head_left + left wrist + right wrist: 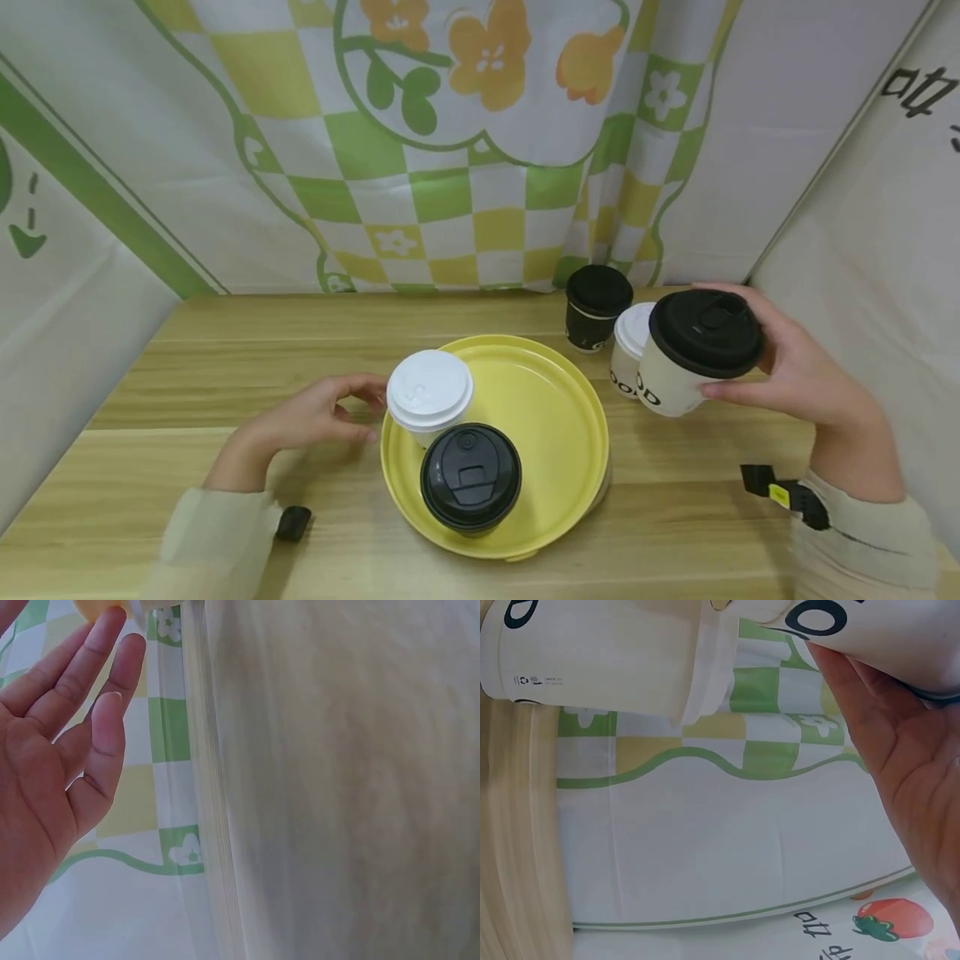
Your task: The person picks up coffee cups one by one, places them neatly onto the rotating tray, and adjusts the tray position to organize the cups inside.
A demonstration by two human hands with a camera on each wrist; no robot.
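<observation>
My right hand (798, 367) grips a white paper cup (672, 379) with a black lid, fingers and thumb around its sides. The right wrist view shows this cup (877, 634) raised above the table, higher than a smaller white-lidded paper cup (626, 358) standing beside it. My left hand (318, 412) is at the left rim of a round yellow tray (555, 417), fingers loosely bent, palm free. Its fingertips are close to a white-lidded cup (430, 390) on the tray; whether they touch it I cannot tell. A black-lidded cup (471, 479) stands in front of that one.
A small black cup (597, 308) with a black lid stands at the back of the wooden table (337, 492), near the curtain (450, 200) with green and yellow checks. White fabric walls (877, 192) enclose the sides.
</observation>
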